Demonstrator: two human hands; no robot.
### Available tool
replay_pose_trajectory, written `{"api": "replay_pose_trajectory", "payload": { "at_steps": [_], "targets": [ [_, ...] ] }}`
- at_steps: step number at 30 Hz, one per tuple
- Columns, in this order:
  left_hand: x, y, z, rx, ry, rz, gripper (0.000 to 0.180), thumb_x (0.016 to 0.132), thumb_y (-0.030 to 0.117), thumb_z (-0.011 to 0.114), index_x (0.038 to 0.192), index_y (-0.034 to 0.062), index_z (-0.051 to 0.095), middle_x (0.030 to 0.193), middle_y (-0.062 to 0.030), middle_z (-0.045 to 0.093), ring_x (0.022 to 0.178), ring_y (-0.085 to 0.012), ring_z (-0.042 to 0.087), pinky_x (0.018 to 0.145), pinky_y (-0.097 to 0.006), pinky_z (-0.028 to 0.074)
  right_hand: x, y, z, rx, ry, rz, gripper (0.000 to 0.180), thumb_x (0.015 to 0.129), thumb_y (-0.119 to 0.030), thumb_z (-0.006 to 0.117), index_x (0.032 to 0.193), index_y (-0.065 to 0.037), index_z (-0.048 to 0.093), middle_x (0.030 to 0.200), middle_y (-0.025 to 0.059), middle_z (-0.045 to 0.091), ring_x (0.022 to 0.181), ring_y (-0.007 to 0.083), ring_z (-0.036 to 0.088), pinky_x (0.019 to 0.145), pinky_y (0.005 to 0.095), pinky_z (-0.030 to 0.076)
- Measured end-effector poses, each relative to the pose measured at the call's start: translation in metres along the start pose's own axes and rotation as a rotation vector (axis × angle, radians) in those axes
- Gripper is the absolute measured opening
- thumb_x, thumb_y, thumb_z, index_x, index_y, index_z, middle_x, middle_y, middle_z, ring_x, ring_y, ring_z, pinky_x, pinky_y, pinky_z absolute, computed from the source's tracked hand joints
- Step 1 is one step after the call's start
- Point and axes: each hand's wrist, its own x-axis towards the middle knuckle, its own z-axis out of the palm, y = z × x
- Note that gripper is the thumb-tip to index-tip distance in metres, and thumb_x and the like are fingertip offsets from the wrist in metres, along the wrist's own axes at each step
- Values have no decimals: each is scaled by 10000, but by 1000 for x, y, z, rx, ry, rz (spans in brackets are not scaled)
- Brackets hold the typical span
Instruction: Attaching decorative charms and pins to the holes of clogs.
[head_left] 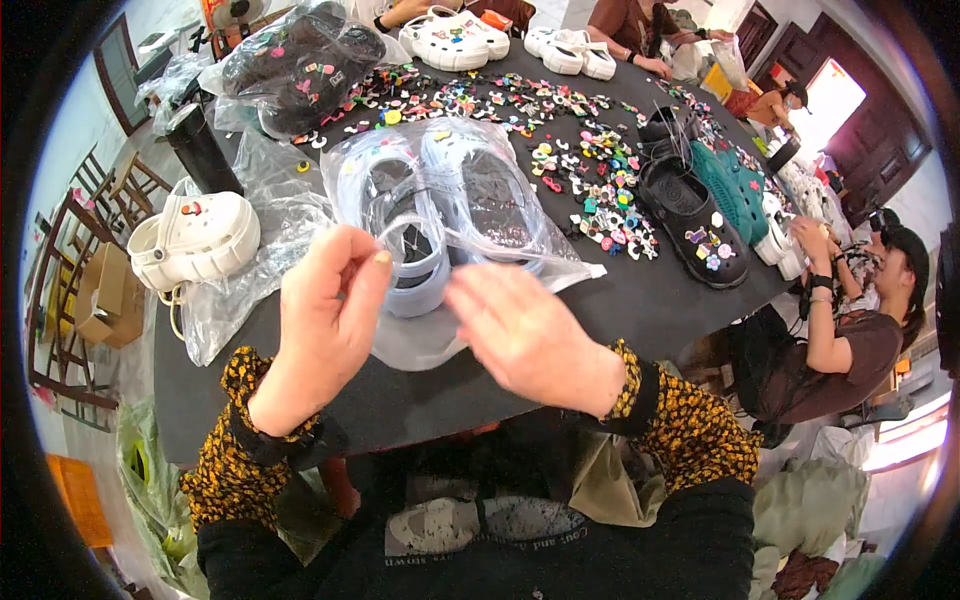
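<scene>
A pair of pale blue clogs [415, 290] lies inside a clear plastic bag [425, 350] in front of me. My left hand [330, 315] is at the bag's left side, its fingers curled toward the thumb; what they pinch, if anything, cannot be made out. Over the near right part of the bag, my right hand [535, 335] is stretched out with the fingers together and slightly blurred, by the heel of one clog. A white clog [195, 240] with small charms stands at the left, next to a loose crumpled clear bag [225, 310].
Many colourful shoe charms [600, 185] are scattered over the dark table [360, 420]. A black clog [695, 225] and a green clog [730, 190] stand at the right, white clogs [455, 40] at the back. A black cylinder [203, 150] rises at the left. A co-worker [845, 340] sits on the right.
</scene>
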Motion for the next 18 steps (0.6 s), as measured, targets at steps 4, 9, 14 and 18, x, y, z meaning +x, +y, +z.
{"api": "replay_pose_trajectory", "payload": {
  "at_steps": [4, 9, 14, 18],
  "targets": [
    [-6, 20, 13, -93, -87, 80, 7, 879, 5, 552, 878, 3, 558, 779, -61, 570, 656, -127, 542, 593, -265, 447, 9, 36, -1, -305, -71, 168, 387, 832, -158, 584, 1146, 67, 555, 1158, 239, 568, 1100, 377, 539, 977, 450, 407],
    [-17, 37, 40, -273, -289, 213, 98, 837, 26, 610, 861, 8, 517, 789, -159, 506, 704, -355, 575, 593, -417, 472, 3, 76, -10, -437, -38, 249, 388, 818, -166, 604, 1116, 79, 569, 1101, 235, 581, 1062, 381, 534, 920, 457, 424],
    [-19, 35, 57, -250, -323, 306, 134, 846, 55, 605, 904, 14, 491, 838, -151, 491, 722, -369, 564, 590, -436, 475, 10, 65, -2, -62, -144, 315, 499, 812, -253, 680, 1137, 106, 560, 1076, 273, 615, 991, 405, 595, 877, 443, 469],
    [-14, 35, 64, -245, -301, 331, 121, 854, 62, 627, 897, 11, 525, 808, -137, 494, 658, -342, 559, 558, -408, 464, 19, 67, 8, -61, -216, 337, 662, 823, -400, 672, 1195, 128, 527, 1132, 284, 603, 1059, 385, 585, 937, 419, 445]
  ]
}}
